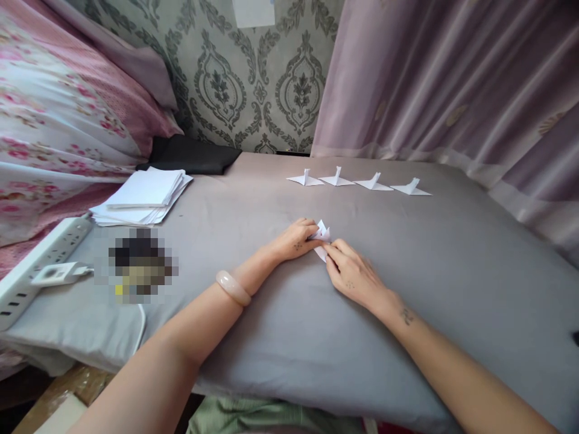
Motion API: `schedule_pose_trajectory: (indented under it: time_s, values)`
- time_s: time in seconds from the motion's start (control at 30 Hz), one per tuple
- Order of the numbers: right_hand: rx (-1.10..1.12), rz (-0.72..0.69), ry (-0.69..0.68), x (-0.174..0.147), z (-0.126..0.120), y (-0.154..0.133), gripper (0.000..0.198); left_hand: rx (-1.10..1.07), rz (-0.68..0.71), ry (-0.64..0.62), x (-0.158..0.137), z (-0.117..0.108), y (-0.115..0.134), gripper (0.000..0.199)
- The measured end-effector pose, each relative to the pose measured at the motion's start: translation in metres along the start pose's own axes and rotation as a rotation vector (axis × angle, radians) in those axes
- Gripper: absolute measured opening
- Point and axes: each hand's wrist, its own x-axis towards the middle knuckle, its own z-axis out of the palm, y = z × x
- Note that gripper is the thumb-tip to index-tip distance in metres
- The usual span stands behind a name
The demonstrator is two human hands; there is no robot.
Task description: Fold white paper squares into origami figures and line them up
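A small piece of folded white paper (322, 232) is held between both hands over the middle of the grey-covered surface. My left hand (296, 239), its arm wearing a pale bangle, grips the paper from the left with the fingers closed. From the right, my right hand (355, 271) pinches the lower edge near the left thumb. The fingers hide part of the folds. Farther back stands a row of several folded white paper figures (374, 182), each with a flat pointed base and an upright part.
At the left lies a stack of white paper sheets (145, 188), with a folded black item (192, 155) behind it. A white power strip (43, 265) with a plugged-in charger (58, 273) runs along the left edge. Curtains (429, 78) hang at the right.
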Motion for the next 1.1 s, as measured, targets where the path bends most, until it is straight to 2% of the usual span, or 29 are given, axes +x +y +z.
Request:
schedule_pose_trajectory:
  time_s: [0.1, 0.27, 0.37, 0.43, 0.57, 0.7, 0.77, 0.9, 0.97, 1.03, 1.1]
  values:
    - [-0.016, -0.021, 0.056, -0.007, 0.005, -0.001, 0.035, -0.018, -0.024, 0.01, 0.001, -0.001, 0.002, 0.024]
    - [0.067, 0.039, 0.119, -0.012, 0.01, 0.001, 0.025, -0.117, -0.104, 0.021, 0.003, -0.006, 0.006, 0.025]
    - [0.016, 0.013, 0.165, -0.008, 0.015, 0.001, 0.024, -0.216, -0.187, 0.008, 0.003, -0.009, 0.008, 0.021]
    - [0.044, 0.007, 0.22, -0.004, 0.016, 0.001, 0.026, -0.322, -0.259, 0.046, 0.002, -0.01, 0.009, 0.018]
    - [0.322, 0.096, 0.408, 0.002, 0.005, 0.003, 0.024, -0.623, -0.344, 0.152, -0.001, -0.015, 0.014, 0.065]
    - [0.341, 0.033, 0.441, 0.001, -0.017, 0.006, 0.038, -0.955, -0.442, 0.154, -0.002, -0.023, 0.024, 0.082]
    - [0.334, 0.008, 0.409, -0.001, -0.024, 0.005, 0.035, -1.047, -0.471, 0.11, -0.001, -0.025, 0.03, 0.074]
    - [0.419, 0.002, 0.367, -0.001, -0.027, 0.002, 0.02, -1.137, -0.538, 0.023, 0.001, -0.022, 0.042, 0.038]
    - [0.488, 0.016, 0.351, 0.0, -0.027, 0.0, 0.012, -1.167, -0.557, -0.014, 0.001, -0.02, 0.046, 0.028]
    - [0.573, 0.081, 0.353, 0.0, -0.028, 0.0, 0.015, -1.193, -0.556, -0.047, 0.0, -0.018, 0.049, 0.027]
    - [0.645, 0.181, 0.361, 0.0, -0.03, 0.001, 0.019, -1.186, -0.54, -0.052, 0.0, -0.018, 0.051, 0.037]
